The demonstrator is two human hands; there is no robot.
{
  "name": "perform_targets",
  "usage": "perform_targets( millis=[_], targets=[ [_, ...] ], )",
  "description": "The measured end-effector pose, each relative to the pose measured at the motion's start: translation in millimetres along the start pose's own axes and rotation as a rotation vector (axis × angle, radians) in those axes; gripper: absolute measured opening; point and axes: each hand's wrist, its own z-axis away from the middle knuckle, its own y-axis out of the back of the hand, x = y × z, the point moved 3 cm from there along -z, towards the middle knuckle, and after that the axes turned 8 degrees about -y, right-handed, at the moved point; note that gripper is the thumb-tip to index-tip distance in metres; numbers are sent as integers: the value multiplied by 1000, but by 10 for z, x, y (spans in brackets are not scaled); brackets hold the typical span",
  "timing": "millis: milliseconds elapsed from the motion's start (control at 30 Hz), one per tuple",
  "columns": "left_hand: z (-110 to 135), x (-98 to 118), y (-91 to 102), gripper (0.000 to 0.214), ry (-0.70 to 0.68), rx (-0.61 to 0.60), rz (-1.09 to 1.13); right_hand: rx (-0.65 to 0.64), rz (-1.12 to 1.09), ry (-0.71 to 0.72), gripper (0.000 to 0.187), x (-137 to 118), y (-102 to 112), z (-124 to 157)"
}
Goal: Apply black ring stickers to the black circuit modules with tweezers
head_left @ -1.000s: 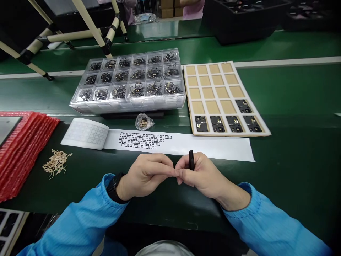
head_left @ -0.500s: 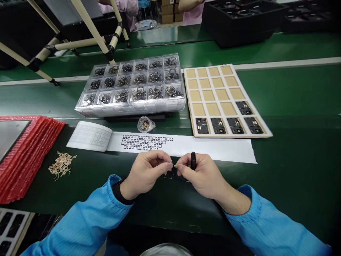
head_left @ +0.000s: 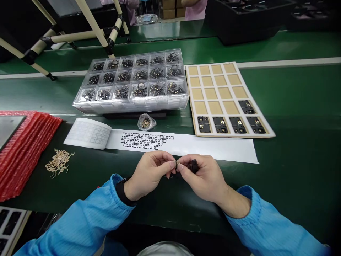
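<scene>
My left hand (head_left: pixel 150 172) is closed in a pinch, thumb against forefinger, on something too small to make out. Its fingertips almost meet those of my right hand (head_left: pixel 206 177), which pinches at the same tiny item. A slim black tool (head_left: pixel 194 165) is tucked in my right hand with its dark end sticking up; its kind is hidden by the fingers. Just beyond both hands lies a white strip (head_left: pixel 213 148) with rows of small black square stickers (head_left: pixel 141 140). Its left end curls over in a roll (head_left: pixel 87 133).
Behind the strip stand a clear compartment tray (head_left: pixel 130 103) of small black parts and a small bag (head_left: pixel 146 122) of tiny pieces. A white-framed tray (head_left: pixel 213 99) holds several black modules (head_left: pixel 238 125). On the left are beige scraps (head_left: pixel 60 161) and red bubble-wrap sleeves (head_left: pixel 34 153).
My fingertips have come closer together, and the small beige bit seen between them is now mostly hidden. The black tool has tilted in my right hand. The view has shifted slightly.
</scene>
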Motion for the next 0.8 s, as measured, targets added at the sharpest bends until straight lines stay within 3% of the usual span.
perform_targets(
  millis=[200,333,467,633,800],
  targets=[
    [23,31,6,8,-44,25,-113,-3,123,-1,17,-26,20,-18],
    [34,14,5,10,-65,-5,-119,-55,45,-95,14,9,20,-23],
    [29,10,0,11,-121,-82,-66,-140,-77,-172,14,33,-3,-28],
    [-10,-29,59,12,-243,-155,-33,-136,-118,-214,17,114,0,-95],
    [18,-178,-97,19,-335,-328,-193,-76,-57,-161,16,335,276,-15]
  ],
)
